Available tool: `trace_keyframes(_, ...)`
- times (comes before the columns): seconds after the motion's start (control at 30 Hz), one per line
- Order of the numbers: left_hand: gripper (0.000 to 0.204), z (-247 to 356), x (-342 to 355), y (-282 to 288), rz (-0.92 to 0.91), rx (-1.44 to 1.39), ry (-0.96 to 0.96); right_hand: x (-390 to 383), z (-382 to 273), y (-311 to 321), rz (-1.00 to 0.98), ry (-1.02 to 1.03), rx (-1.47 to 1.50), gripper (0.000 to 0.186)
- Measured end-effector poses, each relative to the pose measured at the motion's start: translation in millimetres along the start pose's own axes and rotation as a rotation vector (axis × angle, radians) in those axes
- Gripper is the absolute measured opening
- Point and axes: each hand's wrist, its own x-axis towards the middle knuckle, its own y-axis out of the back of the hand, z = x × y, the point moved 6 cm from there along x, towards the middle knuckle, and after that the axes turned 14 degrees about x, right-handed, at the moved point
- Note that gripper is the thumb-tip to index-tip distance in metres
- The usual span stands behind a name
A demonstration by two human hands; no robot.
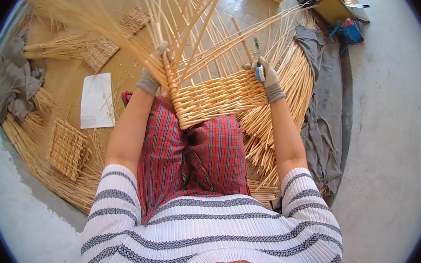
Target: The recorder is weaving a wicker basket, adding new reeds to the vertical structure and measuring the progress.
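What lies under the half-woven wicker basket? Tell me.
The half-woven wicker basket rests on the person's lap, on a red plaid garment. To its right, a pile of loose willow rods runs beneath its edge. Whatever lies directly below its base is covered.

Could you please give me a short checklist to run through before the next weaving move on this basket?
1. Half-woven basket resting on the lap: ok.
2. Left hand gripping the upright stakes at the basket's left corner: ok.
3. Right hand steadying the basket's right edge: ok.
4. Small blue tool secure in the right hand: cannot tell.
5. Spare willow rods lying close on the right: ok.
6. Both hands gloved: ok.
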Motion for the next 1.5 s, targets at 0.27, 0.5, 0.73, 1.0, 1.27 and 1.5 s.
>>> trace_keyframes(0.27, 0.034, 28, -39, -53, 0.269, 0.047, -0.219, 12, -10, 46, -0.104, -0.038, 0.287, 0.040)
trace_keyframes(0.5, 0.030, 38, -65, -40, 0.278, -0.035, -0.281, -4, -3, 6, -0.223, -0.081, 0.372, 0.036)
trace_keyframes(0.73, 0.030, 47, -43, -45, 0.167, 0.153, -0.288, -28, -24, -3, 0.034, 0.169, 0.189, 0.038)
trace_keyframes(1.0, 0.047, 107, -81, -98, -0.220, 0.398, -0.541, -91, -113, -82, 0.308, 0.435, -0.305, 0.053)
trace_keyframes(1.27, 0.057, 144, -169, -132, -0.383, 0.491, -0.804, -170, -65, -111, 0.216, 0.551, 0.044, 0.053)
trace_keyframes(1.5, 0.059, 89, -205, -78, -0.331, 0.481, -0.845, -186, 46, -95, 0.129, 0.584, 0.210, 0.054)
